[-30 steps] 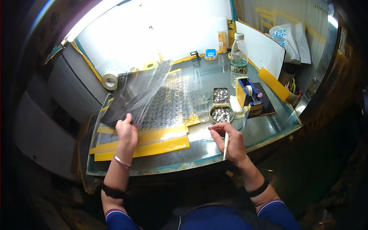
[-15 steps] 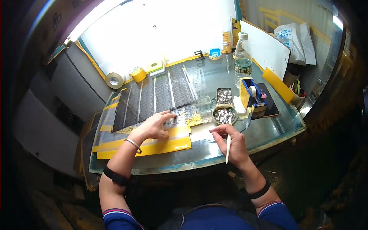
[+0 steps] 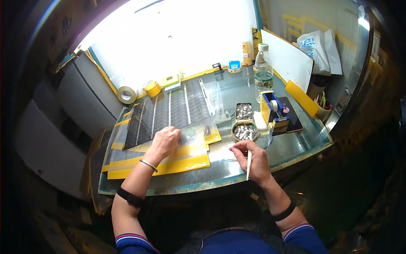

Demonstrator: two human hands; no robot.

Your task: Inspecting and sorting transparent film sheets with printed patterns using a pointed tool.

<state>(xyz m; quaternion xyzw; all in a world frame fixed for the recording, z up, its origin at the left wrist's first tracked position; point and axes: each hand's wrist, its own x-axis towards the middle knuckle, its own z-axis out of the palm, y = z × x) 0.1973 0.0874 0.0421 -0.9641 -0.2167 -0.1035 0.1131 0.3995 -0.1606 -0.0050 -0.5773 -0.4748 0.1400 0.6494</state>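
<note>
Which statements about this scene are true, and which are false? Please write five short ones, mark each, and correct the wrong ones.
1. The right hand holds a thin white stick. True.
2. The clear bottle stands upright with its cap on. True.
3. The left hand holds the bottle. False: it is at the near edge of the dark patterned sheet, well apart from the bottle.
4. The round dish is empty. False: it contains pale and dark bits.
5. The yellow tape roll is right of the tan roll. True.

A bright white backboard (image 3: 169, 46) glows behind a glass-topped table (image 3: 292, 144), with grey panels (image 3: 46, 139) at left.
</note>
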